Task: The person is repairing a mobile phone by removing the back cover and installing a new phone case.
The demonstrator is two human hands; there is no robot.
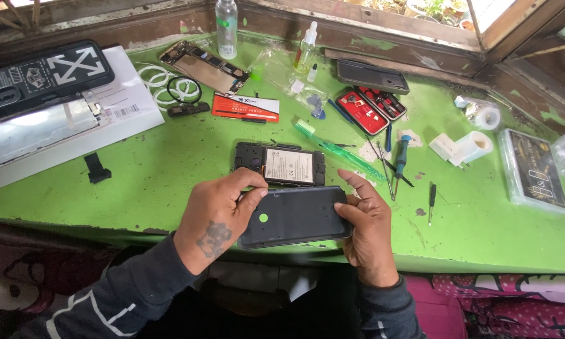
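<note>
Flat dark-grey rectangular phone back cover w/ small green round sticker (295, 216), lying roughly level, long side left-right, at near edge of green table, just below opened black phone body w/ exposed battery (281, 164).

Left hand: the left hand (216, 210) grips the left end of a dark phone back cover (295, 216), thumb pressed on its upper corner.
Right hand: the right hand (367, 229) holds the cover's right end, fingers (348, 210) curled over the edge.
Cover: lies flat between both hands at the near edge of the green bench (169, 169); a small green dot sticker shows at its left part.
Opened phone: an opened phone body (281, 164) with its battery exposed lies just beyond the cover, at 12 o'clock.
Tools: a green toothbrush (336, 149) and a blue-handled screwdriver (400, 157) lie at 1 o'clock, near tweezers (383, 164).
Tape: white tape rolls (474, 145) sit at 2 o'clock.
</note>
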